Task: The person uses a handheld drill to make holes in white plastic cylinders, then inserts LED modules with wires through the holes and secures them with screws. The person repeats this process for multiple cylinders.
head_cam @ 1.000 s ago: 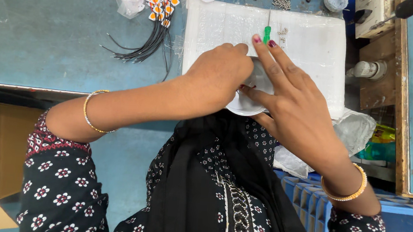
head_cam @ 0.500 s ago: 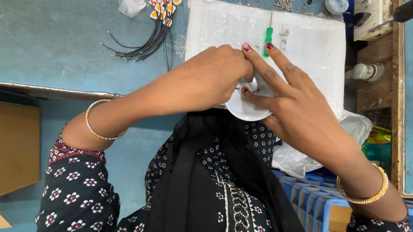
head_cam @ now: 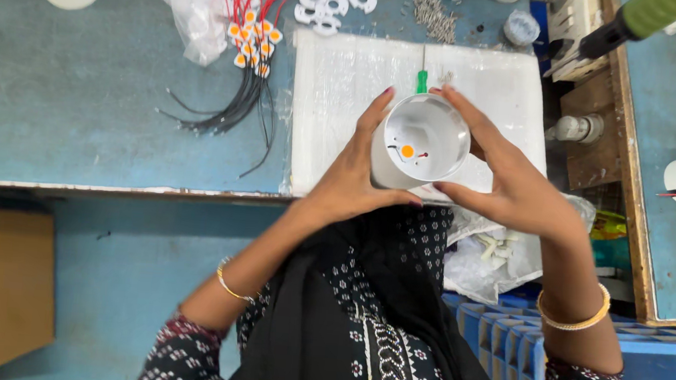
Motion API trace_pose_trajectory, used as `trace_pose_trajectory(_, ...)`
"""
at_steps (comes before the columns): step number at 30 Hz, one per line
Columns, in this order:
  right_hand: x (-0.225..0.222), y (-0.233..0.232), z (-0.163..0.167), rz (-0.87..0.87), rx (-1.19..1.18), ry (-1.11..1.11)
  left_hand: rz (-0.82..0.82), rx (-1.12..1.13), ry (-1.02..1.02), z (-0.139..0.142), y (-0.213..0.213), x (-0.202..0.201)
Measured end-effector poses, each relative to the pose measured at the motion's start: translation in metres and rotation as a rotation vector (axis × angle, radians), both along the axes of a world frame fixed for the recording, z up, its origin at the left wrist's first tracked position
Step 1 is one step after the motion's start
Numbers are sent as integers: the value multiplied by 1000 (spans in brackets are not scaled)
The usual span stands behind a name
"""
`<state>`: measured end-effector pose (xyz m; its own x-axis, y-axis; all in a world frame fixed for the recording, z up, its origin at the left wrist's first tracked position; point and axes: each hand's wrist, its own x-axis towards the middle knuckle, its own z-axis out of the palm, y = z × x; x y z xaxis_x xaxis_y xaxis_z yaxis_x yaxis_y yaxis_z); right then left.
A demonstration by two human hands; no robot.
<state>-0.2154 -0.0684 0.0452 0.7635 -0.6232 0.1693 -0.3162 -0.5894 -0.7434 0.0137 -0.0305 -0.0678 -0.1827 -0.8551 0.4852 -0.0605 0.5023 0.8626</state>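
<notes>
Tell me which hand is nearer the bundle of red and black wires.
Left. The left hand grips the white cup on the side toward the wire bundle, which lies up and left of it. The right hand holds the cup's far side.

One white cup-shaped housing (head_cam: 422, 140), one green-handled screwdriver (head_cam: 422, 81), one white foam pad (head_cam: 336, 109), two hands, two gold bangles, one green-grip power tool (head_cam: 636, 24).
</notes>
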Motion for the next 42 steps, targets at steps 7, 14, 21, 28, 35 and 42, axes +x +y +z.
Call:
trace_pose_trajectory(7,36,-111,-45,-203,207,-377,74,73,39,-64,-20,-3)
trace_pose_trajectory(14,137,-221,-109,-388,-441,7,59,64,64,-71,-18,-3)
trace_pose_trajectory(21,155,-234,-133,-416,-473,96,13,109,133,-67,-19,-2)
trace_pose_trajectory(28,128,-229,-95,-437,-525,-240,-9,78,165,-63,-16,-1)
trace_pose_trajectory(35,38,-89,78,-119,-339,440,-36,56,170,-63,-15,1)
trace_pose_trajectory(42,86,-34,79,205,-301,691,-69,35,160,-63,-14,4)
